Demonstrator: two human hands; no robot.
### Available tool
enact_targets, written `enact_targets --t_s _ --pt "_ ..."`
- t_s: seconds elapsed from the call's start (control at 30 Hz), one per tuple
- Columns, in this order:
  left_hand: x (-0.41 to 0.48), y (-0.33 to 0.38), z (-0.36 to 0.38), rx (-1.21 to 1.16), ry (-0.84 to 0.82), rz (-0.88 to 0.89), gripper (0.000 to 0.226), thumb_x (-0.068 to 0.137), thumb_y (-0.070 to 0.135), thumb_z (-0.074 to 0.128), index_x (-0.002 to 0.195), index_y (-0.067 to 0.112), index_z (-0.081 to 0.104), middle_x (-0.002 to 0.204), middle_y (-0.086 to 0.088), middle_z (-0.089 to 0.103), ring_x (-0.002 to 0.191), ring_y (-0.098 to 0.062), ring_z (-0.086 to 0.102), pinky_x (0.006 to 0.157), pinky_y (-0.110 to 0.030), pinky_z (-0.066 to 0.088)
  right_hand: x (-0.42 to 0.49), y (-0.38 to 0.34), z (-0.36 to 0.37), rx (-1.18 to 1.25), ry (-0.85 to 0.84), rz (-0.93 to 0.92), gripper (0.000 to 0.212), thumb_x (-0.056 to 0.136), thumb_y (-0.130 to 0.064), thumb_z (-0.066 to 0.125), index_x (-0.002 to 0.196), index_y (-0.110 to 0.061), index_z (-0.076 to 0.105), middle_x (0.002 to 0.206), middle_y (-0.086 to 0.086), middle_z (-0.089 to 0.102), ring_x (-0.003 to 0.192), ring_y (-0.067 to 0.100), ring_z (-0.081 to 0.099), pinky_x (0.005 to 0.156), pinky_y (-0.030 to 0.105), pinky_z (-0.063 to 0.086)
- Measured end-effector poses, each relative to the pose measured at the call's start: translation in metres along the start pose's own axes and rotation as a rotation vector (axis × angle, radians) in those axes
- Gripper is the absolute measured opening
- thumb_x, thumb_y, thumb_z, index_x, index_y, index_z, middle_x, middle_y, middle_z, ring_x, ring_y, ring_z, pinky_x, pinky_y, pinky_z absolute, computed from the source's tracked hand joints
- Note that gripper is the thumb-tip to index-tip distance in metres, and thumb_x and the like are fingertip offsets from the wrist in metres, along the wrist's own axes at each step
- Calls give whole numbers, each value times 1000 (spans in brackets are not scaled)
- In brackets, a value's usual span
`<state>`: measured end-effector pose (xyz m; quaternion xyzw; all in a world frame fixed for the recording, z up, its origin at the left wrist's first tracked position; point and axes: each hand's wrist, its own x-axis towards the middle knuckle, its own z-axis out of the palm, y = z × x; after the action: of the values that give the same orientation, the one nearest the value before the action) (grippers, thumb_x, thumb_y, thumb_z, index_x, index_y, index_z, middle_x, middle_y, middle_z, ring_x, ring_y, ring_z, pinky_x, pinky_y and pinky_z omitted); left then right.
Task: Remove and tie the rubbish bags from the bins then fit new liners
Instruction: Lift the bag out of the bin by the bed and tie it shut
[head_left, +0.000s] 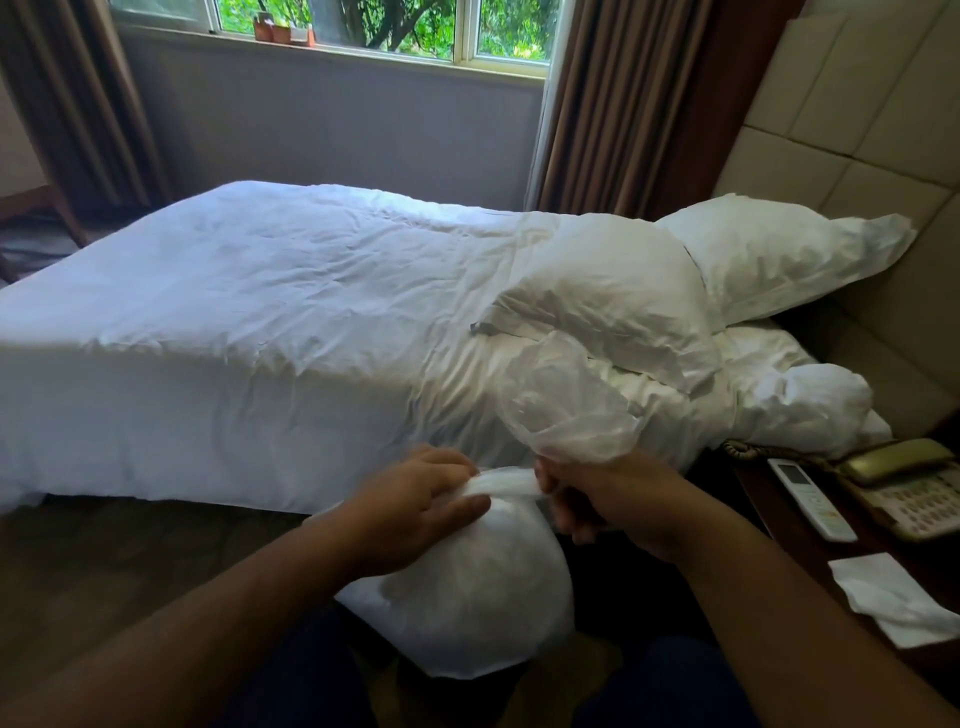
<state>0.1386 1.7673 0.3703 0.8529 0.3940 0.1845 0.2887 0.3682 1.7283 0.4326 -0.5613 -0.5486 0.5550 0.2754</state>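
A full white rubbish bag (467, 597) hangs in front of me, below my hands and above the floor. Its neck is twisted into a white band that runs sideways between both hands. My left hand (415, 504) pinches that band at its left end, fingers curled over it. My right hand (608, 499) grips the bag's neck, and the loose translucent top of the bag (561, 400) balloons up out of its fist. No bin is in view.
A bed with a white duvet (260, 312) and pillows (613, 301) fills the middle. At the right stands a dark bedside table (779, 525) with a phone (904, 488), a remote (810, 499) and a white tissue (893, 597). Carpet floor lies at the lower left.
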Motion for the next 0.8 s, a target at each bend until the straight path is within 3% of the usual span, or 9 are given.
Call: enact_targets --t_s 0.1,0.23,0.3,0.37,0.43,0.47,0.63,0.7,0.8 --pt "1 2 7 121 13 43 30 99 52 41 95 33 64 104 24 53 99 4 45 87 -24 41 -3 0 5 251 -38 -71 33 89 -42 55 78 -11 55 70 17 69 38 12 32 48 26 38" --pt "-1 9 21 253 144 140 35 100 50 35 91 30 63 103 14 61 94 -5 50 82 -30 41 -1 -3 12 405 5 -109 24 100 -30 47 83 -13 52 104 12 77 41 11 31 56 29 40" --pt "-1 12 23 401 258 168 41 101 48 34 90 26 66 101 11 65 92 -11 55 81 -31 40 2 2 10 260 68 -62 34 85 -41 64 93 -7 64 107 6 76 49 13 45 65 36 44" --pt "4 16 21 492 331 158 44 101 47 32 89 25 68 102 10 67 93 -16 59 83 -36 43 1 5 8 -32 146 -43 45 73 -44 71 108 -17 75 115 4 73 79 18 65 82 41 51" --pt "9 18 18 513 357 155 46 101 47 31 89 24 68 103 9 68 93 -20 60 82 -42 47 3 10 7 -401 161 -126 36 89 -29 64 125 -33 69 129 -8 66 117 9 60 100 28 45" --pt "11 18 17 527 354 155 46 102 48 31 89 24 67 103 8 68 92 -21 60 81 -43 47 5 13 7 -543 178 -181 39 93 -25 62 130 -34 63 127 -14 63 121 5 57 102 23 42" --pt "8 19 14 510 339 141 45 103 48 27 92 26 64 104 10 65 94 -17 58 83 -40 46 15 31 -3 -894 264 -385 88 87 -29 70 155 -33 14 92 -19 56 79 1 59 77 24 52" --pt "8 17 16 516 333 139 45 102 50 27 92 28 64 103 12 65 93 -14 56 82 -37 45 11 31 -3 -1053 391 -555 69 87 -29 71 146 -32 35 82 -18 58 66 4 59 63 23 48" --pt "9 17 19 526 358 117 42 94 57 39 80 27 65 88 11 66 79 -12 58 69 -29 43 11 29 -2 -1274 548 -781 33 79 -29 78 106 -27 61 64 -5 67 48 12 61 45 21 39"
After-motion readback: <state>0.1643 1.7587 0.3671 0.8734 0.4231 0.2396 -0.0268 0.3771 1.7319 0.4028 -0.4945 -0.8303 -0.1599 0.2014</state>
